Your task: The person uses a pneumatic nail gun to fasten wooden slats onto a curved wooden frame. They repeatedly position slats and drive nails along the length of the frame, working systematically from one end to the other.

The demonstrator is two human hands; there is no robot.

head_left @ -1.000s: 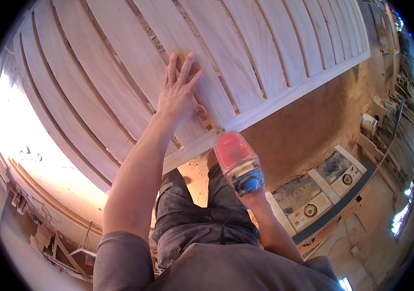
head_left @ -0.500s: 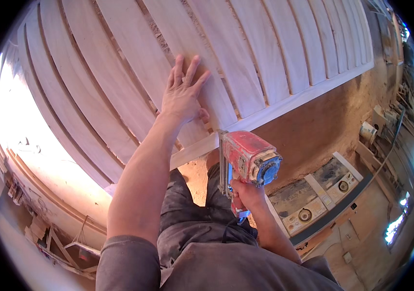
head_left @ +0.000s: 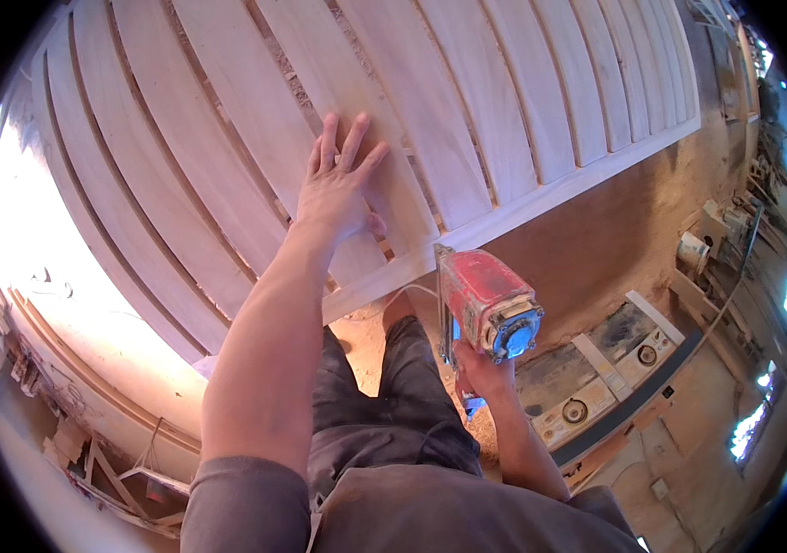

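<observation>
My left hand (head_left: 334, 189) lies with fingers spread on a pale wooden slat (head_left: 384, 175), near the slat's close end. That slat is one of several in a wide slatted wooden panel, with gaps between them, all meeting a long edge rail (head_left: 541, 201). In my right hand (head_left: 486, 369) is a worn red nail gun (head_left: 490, 281), my fingers wrapped round its handle. The gun is upright, its nose beside the rail's outer edge, to the right of my left hand. Whether the nose touches the wood I cannot tell.
A bench machine with two round dials (head_left: 575, 410) stands at the lower right. Beyond it are a white bucket (head_left: 693, 249) and scrap timber. A thin pale hose (head_left: 412, 288) curves behind the gun. Long boards (head_left: 71, 364) lie at the left.
The nail gun has shifted a little to the right along the rail, in my right hand. My left hand stays spread on the slats. The whole view has moved slightly.
</observation>
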